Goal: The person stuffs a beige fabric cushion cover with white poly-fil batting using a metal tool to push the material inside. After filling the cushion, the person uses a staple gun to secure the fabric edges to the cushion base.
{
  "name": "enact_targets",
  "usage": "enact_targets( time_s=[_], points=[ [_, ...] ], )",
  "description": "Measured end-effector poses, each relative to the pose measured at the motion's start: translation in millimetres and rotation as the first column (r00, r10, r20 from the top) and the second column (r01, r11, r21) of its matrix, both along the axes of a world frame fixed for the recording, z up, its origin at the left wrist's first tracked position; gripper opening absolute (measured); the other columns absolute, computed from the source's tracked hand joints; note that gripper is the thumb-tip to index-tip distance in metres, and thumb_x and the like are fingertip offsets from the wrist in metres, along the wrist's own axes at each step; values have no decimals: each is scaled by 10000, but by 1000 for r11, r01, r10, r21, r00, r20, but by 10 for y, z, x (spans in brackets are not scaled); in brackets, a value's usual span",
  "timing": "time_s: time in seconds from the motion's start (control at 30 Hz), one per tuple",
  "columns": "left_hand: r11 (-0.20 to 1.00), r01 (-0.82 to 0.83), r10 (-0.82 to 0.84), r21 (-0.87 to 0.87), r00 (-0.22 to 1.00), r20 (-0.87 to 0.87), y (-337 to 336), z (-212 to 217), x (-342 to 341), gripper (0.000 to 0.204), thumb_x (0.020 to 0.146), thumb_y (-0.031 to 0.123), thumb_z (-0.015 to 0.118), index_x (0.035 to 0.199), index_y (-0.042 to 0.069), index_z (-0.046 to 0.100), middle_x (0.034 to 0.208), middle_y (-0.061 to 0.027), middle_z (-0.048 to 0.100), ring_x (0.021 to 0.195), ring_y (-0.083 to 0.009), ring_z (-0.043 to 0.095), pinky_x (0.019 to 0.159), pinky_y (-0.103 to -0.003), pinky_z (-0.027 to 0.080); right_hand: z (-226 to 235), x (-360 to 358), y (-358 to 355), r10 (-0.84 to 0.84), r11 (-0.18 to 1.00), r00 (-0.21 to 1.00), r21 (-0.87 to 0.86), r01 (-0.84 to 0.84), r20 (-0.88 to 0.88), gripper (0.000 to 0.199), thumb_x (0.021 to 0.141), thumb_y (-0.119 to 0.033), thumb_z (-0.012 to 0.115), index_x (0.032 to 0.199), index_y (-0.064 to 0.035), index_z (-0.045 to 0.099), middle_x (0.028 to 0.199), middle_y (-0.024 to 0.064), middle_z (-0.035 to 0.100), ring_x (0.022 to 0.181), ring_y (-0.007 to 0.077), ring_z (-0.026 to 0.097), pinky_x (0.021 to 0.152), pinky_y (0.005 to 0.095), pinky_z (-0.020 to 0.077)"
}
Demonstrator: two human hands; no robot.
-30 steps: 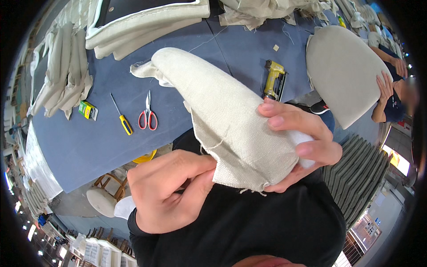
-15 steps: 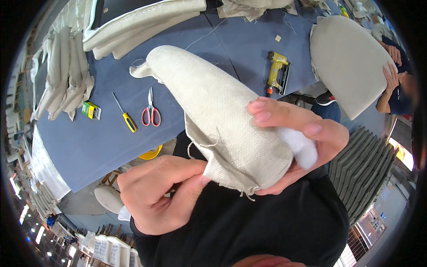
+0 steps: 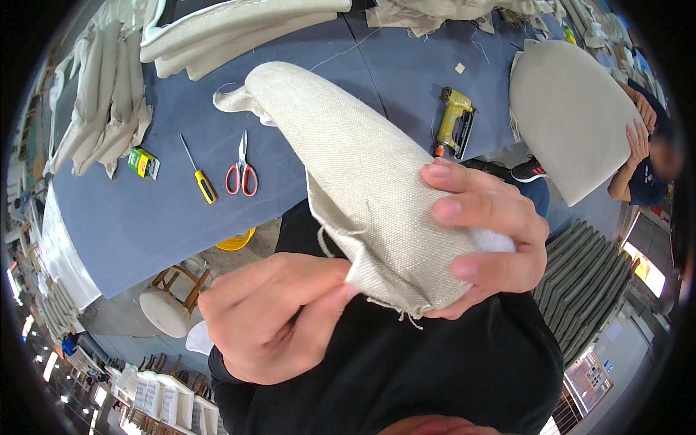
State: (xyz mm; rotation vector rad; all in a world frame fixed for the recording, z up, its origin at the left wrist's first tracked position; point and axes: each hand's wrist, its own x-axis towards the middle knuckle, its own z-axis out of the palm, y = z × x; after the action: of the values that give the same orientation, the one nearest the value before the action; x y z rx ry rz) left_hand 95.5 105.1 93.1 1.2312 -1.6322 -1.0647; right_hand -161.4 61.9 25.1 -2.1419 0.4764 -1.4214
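A long padded piece covered in beige woven fabric (image 3: 362, 159) is held up in front of my chest, its narrow far end above the table. My right hand (image 3: 504, 225) wraps round its near right end, fingers on top and thumb side hidden below. White stuffing (image 3: 495, 241) shows between that hand and the cloth. With thumb and finger, my left hand (image 3: 279, 315) pinches the loose fabric edge at the near left corner. Frayed threads hang from this edge, and a fold of cloth gapes along the left side.
On the blue-grey table (image 3: 109, 232) lie red-handled scissors (image 3: 241, 174), a yellow screwdriver (image 3: 204, 185), a small green-yellow box (image 3: 144, 162) and a yellow staple gun (image 3: 454, 123). Beige padded pieces (image 3: 101, 101) are stacked at left. At right, another person holds a large beige panel (image 3: 569, 116).
My right hand has shifted its grip: more fingers now lie over the fabric, covering part of the stuffing. My left hand keeps its pinch. The view has shifted slightly.
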Motion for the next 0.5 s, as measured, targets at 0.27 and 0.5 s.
enact_targets(
  time_s=[0.27, 0.5],
  points=[
    [992, 44, -35, 115, 996, -78, 21, -101, 135, 145, 784, -88, 837, 911, -27, 801, 770, -129, 765, 614, -191, 717, 536, -265, 500, -42, -54, -26, 27, 1000, 999, -2, -27, 18, 614, 833, -316, 929, 1266, -41, 592, 1274, 374, 635, 1186, 561, 682, 1014, 602, 587],
    [1000, 3, -4, -14, 1000, -26, 60, -39, -36, 187, 761, -118, 821, 925, -38, 785, 757, -131, 748, 622, -203, 725, 532, -270, 508, -59, 17, -10, -12, 998, 999, -58, 14, 38, 578, 816, -299, 933, 1211, -36, 604, 1224, 365, 653, 1146, 558, 699, 971, 587, 619]
  ],
)
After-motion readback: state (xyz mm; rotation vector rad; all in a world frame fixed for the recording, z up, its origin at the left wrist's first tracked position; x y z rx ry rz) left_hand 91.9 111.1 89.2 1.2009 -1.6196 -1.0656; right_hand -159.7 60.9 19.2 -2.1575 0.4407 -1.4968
